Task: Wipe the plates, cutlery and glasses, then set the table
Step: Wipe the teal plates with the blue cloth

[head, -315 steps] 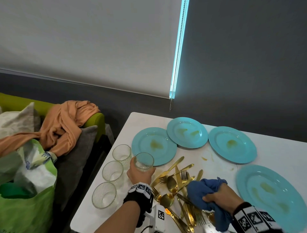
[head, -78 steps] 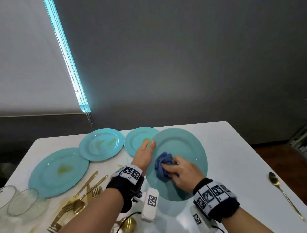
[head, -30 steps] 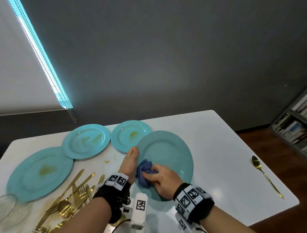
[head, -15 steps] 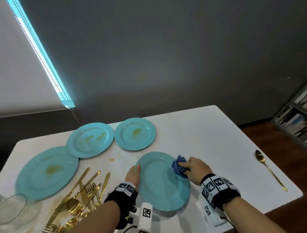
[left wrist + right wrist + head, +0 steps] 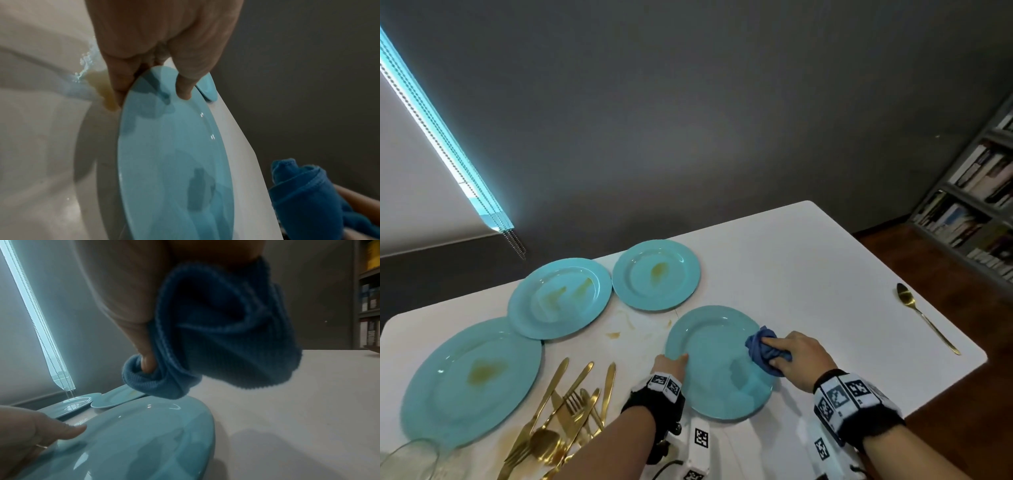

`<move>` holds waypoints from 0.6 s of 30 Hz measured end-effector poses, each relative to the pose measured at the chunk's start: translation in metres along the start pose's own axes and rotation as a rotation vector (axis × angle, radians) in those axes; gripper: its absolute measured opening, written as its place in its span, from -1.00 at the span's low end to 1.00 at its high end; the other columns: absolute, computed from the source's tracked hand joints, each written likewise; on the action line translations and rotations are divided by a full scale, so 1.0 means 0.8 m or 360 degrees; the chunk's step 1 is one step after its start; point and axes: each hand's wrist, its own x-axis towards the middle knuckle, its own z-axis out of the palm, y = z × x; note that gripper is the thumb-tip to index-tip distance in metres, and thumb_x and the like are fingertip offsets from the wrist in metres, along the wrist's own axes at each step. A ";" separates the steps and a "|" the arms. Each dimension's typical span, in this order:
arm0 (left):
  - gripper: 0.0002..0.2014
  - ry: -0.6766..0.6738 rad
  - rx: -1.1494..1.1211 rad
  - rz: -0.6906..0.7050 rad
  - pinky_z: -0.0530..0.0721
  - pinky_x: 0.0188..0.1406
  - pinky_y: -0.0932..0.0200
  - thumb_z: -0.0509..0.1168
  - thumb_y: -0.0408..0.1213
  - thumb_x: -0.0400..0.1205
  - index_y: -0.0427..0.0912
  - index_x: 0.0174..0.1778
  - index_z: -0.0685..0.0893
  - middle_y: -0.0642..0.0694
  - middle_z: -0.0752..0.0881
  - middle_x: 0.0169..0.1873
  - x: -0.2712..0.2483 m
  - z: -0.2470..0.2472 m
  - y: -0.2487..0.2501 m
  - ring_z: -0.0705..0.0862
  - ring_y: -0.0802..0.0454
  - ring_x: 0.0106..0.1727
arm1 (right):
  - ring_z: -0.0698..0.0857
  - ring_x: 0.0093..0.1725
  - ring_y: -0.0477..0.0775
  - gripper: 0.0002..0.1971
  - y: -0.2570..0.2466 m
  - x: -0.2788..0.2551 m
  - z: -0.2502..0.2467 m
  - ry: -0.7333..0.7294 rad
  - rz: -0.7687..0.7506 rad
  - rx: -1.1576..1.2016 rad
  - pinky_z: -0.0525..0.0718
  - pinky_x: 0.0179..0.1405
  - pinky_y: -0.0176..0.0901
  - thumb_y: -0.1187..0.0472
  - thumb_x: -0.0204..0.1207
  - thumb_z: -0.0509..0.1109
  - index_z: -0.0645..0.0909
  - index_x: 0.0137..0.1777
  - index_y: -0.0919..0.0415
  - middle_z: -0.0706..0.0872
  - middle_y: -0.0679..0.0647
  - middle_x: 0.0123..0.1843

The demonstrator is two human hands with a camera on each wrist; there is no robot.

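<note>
Left edge of white rectangular table (image 5: 808, 274): gold cutlery pile (image 5: 565, 411), three stained turquoise plates. Centre: left hand (image 5: 669, 365) pinches rim of clean turquoise round plate (image 5: 715, 363), thumb on top. Right hand (image 5: 799, 356) clutches bunched blue cloth (image 5: 763, 349) at plate's right rim; right wrist view shows cloth raised off plate. Bare tabletop beyond; lone gold spoon (image 5: 924, 317) near right edge.

You face a dark grey wall (image 5: 688, 120) behind the white table (image 5: 808, 274). Left of that wall hangs a pale roller blind (image 5: 410, 178); a bright cyan strip of light (image 5: 438, 126) runs down its edge, bead chain (image 5: 515, 241) beside it. Right of the table: brown wooden floor (image 5: 928, 267) and a grey bookshelf (image 5: 976, 205) full of books.
</note>
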 end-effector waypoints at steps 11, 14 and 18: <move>-0.51 0.0223 0.0863 0.0016 0.52 0.28 0.11 0.23 -0.02 0.60 -0.29 0.35 0.55 -0.26 0.58 0.32 0.008 -0.004 0.016 0.56 -0.21 0.35 | 0.65 0.08 0.10 -0.54 0.019 -0.012 -0.008 0.0068 0.0172 0.0184 0.51 0.00 -0.33 0.22 0.49 0.30 0.56 0.34 -0.23 0.54 0.05 -0.08; -0.53 0.0409 0.1051 0.0092 0.39 0.37 0.12 0.16 -0.05 0.63 -0.27 0.38 0.46 -0.21 0.51 0.34 -0.008 0.011 0.042 0.48 -0.18 0.39 | 0.66 0.06 0.11 -0.55 0.042 -0.004 -0.025 0.0062 0.0149 0.0247 0.58 0.07 -0.23 0.28 0.48 0.29 0.61 0.30 -0.18 0.59 0.08 -0.06; -0.50 0.0500 0.1009 0.0435 0.26 0.43 0.14 0.20 -0.11 0.65 -0.25 0.46 0.35 -0.26 0.47 0.39 -0.036 0.069 0.098 0.40 -0.18 0.44 | 0.63 0.09 0.07 -0.56 0.096 0.024 -0.052 0.0108 0.0197 0.0291 0.53 0.08 -0.33 0.26 0.51 0.29 0.58 0.33 -0.18 0.55 0.04 -0.05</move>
